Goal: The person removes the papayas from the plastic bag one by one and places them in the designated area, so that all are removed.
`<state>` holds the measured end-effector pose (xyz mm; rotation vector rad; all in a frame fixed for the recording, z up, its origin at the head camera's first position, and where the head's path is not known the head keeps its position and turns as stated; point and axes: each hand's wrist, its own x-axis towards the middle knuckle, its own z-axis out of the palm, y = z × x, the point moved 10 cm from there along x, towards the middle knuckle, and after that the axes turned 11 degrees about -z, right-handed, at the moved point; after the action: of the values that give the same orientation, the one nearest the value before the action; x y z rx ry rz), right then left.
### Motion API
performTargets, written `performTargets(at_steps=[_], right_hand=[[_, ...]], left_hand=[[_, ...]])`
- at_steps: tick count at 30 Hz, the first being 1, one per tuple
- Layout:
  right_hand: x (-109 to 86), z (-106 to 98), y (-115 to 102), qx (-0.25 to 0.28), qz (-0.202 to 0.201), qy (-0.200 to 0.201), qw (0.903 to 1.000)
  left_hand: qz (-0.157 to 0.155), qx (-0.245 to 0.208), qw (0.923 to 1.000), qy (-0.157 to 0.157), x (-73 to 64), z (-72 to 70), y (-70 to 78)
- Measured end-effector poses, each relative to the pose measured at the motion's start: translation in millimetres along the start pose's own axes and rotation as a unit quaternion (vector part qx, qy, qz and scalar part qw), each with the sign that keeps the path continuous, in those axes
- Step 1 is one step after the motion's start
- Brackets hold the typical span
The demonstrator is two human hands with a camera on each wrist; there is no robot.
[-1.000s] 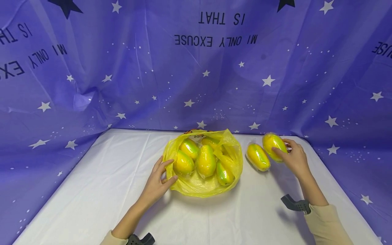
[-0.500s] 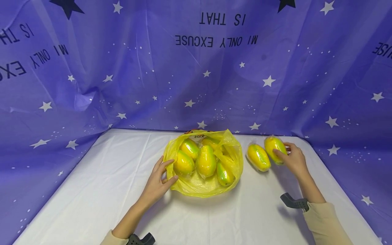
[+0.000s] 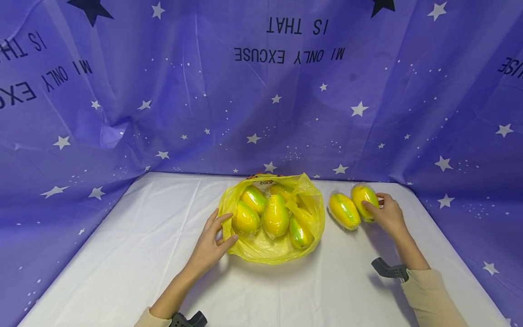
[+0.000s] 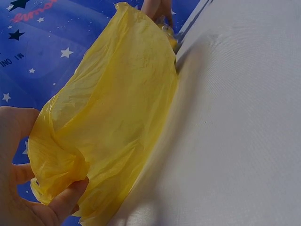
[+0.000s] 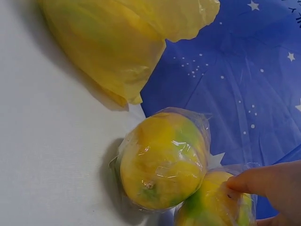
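Note:
A yellow plastic bag (image 3: pixel 265 255) stands with its mouth wide at the middle of the table, several yellow-green mangoes (image 3: pixel 275 217) in clear wrap inside it. My left hand (image 3: pixel 209 245) pinches the bag's left rim; in the left wrist view the thumb (image 4: pixel 70 197) presses the crumpled film. To the right of the bag, my right hand (image 3: pixel 390 217) grips a wrapped mango (image 3: pixel 362 199) from its right side, thumb in front. Touching or nearly touching it lies a second wrapped mango (image 3: pixel 344 210), tilted on the cloth. The right wrist view shows both fruits side by side.
White cloth (image 3: pixel 135 236) covers the table. Close behind it hangs a purple-blue curtain (image 3: pixel 229 113) with stars and mirrored lettering, which also closes off both sides. Dark camera mounts (image 3: pixel 390 269) sit on the wrists.
My right hand has brought its mango slightly down and toward me, in beside the second mango. The left hand and the bag stay in place.

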<state>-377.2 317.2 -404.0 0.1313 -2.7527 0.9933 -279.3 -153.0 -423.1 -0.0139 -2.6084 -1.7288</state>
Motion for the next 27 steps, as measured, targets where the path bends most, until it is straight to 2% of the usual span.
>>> performTargets(at_steps=[16,18,24,27], right_hand=[[-1.5,10,9,-0.006,0.007,-0.021,0.9997],[-1.5,11,10,-0.005,0.010,-0.025,0.9996],[-1.6,14,10,-0.001,0.017,-0.039,0.9991],[-1.5,16,12,-0.001,0.021,-0.046,0.9987]], left_hand=[[-0.006,0.004,1.0000,0.000,-0.7,0.1,1.9],[-0.010,0.004,0.9999,-0.001,-3.3,-0.3,7.1],[-0.009,0.001,0.9999,-0.006,-17.6,-4.4,37.2],[-0.011,0.006,0.9999,-0.007,-20.5,-5.3,42.5]])
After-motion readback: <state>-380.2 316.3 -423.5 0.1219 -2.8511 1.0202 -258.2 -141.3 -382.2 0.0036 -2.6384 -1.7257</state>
